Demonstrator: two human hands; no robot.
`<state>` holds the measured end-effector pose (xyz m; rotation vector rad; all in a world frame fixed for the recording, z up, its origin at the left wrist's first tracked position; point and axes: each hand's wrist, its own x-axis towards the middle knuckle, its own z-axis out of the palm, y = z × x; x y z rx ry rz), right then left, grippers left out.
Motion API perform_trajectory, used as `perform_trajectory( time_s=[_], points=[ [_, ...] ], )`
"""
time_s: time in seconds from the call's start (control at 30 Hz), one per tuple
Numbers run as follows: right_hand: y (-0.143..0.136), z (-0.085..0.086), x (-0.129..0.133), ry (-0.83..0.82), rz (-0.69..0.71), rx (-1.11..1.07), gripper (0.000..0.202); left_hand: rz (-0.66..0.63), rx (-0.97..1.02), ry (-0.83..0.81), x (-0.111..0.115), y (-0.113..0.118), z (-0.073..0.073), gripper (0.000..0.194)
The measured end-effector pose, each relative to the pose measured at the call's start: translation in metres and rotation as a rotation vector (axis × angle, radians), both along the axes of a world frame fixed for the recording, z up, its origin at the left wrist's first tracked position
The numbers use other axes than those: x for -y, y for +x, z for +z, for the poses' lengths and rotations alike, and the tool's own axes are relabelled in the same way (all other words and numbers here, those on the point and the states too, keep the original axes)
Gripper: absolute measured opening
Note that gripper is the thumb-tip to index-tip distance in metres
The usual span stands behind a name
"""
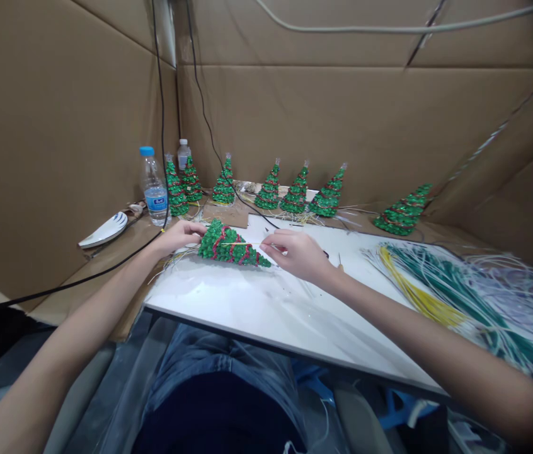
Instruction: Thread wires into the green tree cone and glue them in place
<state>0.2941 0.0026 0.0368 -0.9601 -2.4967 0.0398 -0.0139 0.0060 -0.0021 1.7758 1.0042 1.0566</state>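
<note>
A small green beaded Christmas tree with a red spiral garland lies on its side over the white board, its tip pointing right. My left hand is closed on the tree's base at its left end. Just past the tip, my right hand pinches the end of a thin yellow strand that runs left across the tree. Whether the strand is wire or thread I cannot tell. Loose pale strands stick out below my left hand.
Several similar trees stand along the back, one leaning at right. A water bottle and a white shell-shaped dish are at left. Yellow strands and green strands lie at right. A black cable crosses the left side.
</note>
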Motion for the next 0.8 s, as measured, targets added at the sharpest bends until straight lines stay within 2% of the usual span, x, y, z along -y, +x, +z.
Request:
perform_trajectory(
  time_s=[0.33,0.67,0.8],
  points=[
    [0.002,-0.002,-0.002,0.049,-0.04,-0.008,0.029,0.014,0.002,-0.034,0.003,0.006,0.0,0.025],
    [-0.009,0.01,-0.004,0.084,-0.056,0.002,0.028,-0.021,-0.005,-0.061,0.003,0.007,-0.001,0.028],
    [-0.007,0.01,-0.005,0.139,-0.081,0.04,0.029,-0.026,0.062,-0.068,0.001,0.006,-0.002,0.028]
  ],
)
